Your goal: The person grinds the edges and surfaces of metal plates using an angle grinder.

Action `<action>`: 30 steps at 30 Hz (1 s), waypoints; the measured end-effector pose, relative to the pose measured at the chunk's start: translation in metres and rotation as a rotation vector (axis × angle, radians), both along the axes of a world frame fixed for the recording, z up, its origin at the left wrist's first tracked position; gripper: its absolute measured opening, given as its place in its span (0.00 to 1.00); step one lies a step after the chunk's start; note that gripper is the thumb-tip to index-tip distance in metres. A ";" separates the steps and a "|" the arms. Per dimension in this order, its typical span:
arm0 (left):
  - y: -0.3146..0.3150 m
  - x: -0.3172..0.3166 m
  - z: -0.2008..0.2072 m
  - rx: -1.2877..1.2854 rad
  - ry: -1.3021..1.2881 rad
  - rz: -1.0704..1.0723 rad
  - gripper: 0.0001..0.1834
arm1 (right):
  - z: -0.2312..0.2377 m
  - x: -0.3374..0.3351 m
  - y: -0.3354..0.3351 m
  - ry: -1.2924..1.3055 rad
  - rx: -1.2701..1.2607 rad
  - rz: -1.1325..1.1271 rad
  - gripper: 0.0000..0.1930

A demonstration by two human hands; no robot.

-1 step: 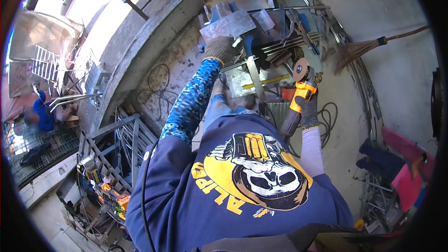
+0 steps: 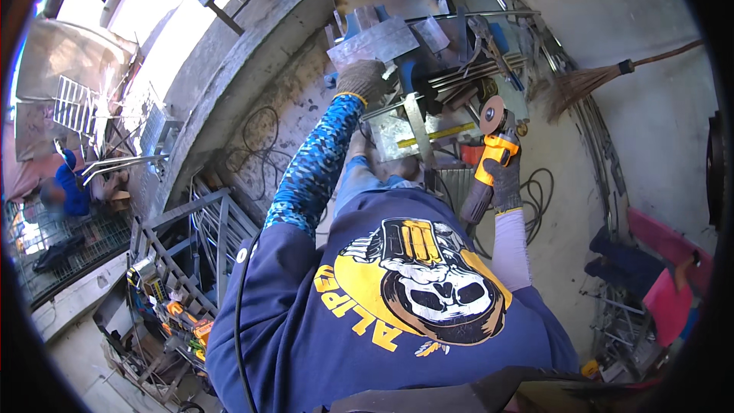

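My left hand (image 2: 359, 78), in a grey glove, is stretched out to the workbench. Its fingers are closed at the lower edge of a grey metal sheet (image 2: 375, 40). My right hand (image 2: 505, 182), in a dark glove, grips the body of an orange angle grinder (image 2: 493, 145), held upright with its disc (image 2: 492, 113) on top. The disc is apart from the metal. Between my hands a shiny steel plate (image 2: 394, 141) lies on the bench, with a yellow ruler (image 2: 440, 134) and a flat steel bar (image 2: 417, 126) across it.
A bundle of steel rods (image 2: 474, 69) lies on the bench. A broom (image 2: 589, 80) leans at the right wall. Cables (image 2: 256, 138) lie on the floor, a metal frame (image 2: 206, 222) and tools (image 2: 183, 321) at lower left, pink chairs (image 2: 673, 275) at right. Another person (image 2: 65, 191) crouches far left.
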State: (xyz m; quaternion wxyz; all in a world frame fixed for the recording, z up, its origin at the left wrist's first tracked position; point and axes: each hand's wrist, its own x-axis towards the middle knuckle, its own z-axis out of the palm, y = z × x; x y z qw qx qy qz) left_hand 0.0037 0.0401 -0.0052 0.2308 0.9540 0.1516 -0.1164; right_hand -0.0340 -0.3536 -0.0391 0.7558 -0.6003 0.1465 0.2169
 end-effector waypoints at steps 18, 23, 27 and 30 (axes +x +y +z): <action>-0.024 -0.053 0.042 -1.302 -0.318 0.358 0.17 | -0.012 -0.004 0.002 -0.101 -0.079 0.062 0.43; -0.030 -0.065 0.050 -1.344 -0.255 0.375 0.18 | 0.009 -0.004 0.017 -0.064 -0.078 0.070 0.45; -0.033 -0.079 0.066 -1.477 -0.135 0.370 0.20 | 0.022 0.004 0.018 -0.178 -0.258 0.144 0.47; -0.034 -0.091 0.078 -1.080 -0.221 0.118 0.23 | 0.042 0.011 0.024 -0.241 -0.339 0.142 0.47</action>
